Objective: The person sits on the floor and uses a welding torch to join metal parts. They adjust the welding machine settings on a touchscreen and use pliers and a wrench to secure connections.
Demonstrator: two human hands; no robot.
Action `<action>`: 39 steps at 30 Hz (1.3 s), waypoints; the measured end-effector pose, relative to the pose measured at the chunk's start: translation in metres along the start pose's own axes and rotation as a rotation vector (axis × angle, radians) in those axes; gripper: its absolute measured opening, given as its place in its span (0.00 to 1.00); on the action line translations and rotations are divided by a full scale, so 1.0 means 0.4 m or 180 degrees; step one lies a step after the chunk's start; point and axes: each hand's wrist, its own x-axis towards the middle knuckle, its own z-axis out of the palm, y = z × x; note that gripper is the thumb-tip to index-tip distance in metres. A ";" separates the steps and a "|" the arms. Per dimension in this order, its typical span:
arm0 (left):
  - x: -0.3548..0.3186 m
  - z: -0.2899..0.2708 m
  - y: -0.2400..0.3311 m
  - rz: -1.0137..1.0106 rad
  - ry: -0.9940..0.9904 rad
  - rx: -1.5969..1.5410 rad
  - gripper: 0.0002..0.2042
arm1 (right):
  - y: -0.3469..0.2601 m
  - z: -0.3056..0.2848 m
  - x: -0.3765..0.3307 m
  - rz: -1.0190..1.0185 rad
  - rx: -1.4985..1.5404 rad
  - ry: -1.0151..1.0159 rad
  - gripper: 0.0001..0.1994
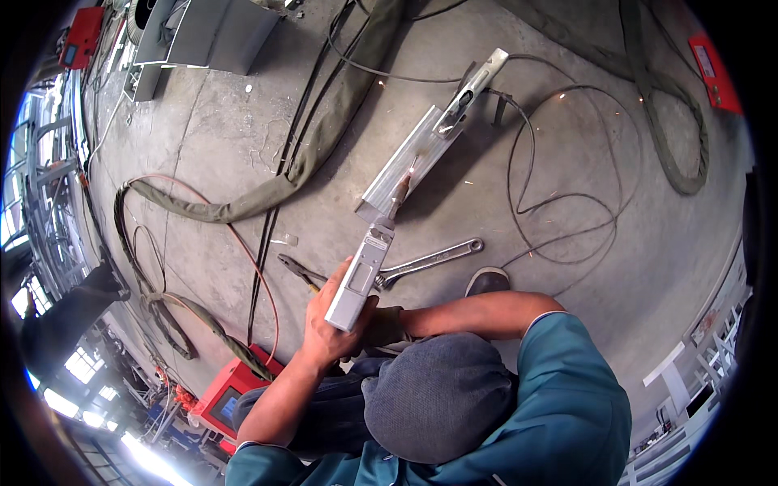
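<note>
A handheld welding gun [356, 279] with a boxy silver body lies across the middle, its copper-coloured nozzle [399, 193] aimed forward. My left hand [321, 320] is bare and wraps round the body's left side. Against the other side, my right hand [381, 327] wears a dark glove and closes on the gun's rear part; most of its fingers are hidden. A small bright glow shows at the nozzle's tip, on a ribbed silver metal profile [389, 174]. At the profile's far end, a clamp-like tool [450, 117] lies against a narrower metal bar [486, 71].
An adjustable wrench [438, 257] and pliers [296, 269] lie near the gun. Thin cable [531, 154] loops at right; a thick olive sleeved hose [316, 154] crosses at left. A red machine [227, 397] stands lower left. Orange sparks dot the concrete floor [470, 182]. A shoe [488, 281] is near my right forearm.
</note>
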 end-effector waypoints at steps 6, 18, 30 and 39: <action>0.013 0.001 0.005 -0.0094 -0.0039 -0.0121 0.32 | -0.002 0.001 -0.005 0.0018 0.0045 0.0046 0.18; 0.018 0.000 0.024 -0.0301 -0.0059 -0.0155 0.33 | -0.002 -0.003 -0.003 0.0057 0.0104 0.0029 0.18; 0.012 0.004 0.014 -0.0233 -0.0019 -0.0169 0.33 | 0.002 0.002 -0.002 0.0063 0.0183 0.0007 0.18; -0.033 0.013 0.030 -0.0202 0.0221 -0.0113 0.37 | 0.010 0.003 -0.003 0.0062 0.0268 0.0031 0.19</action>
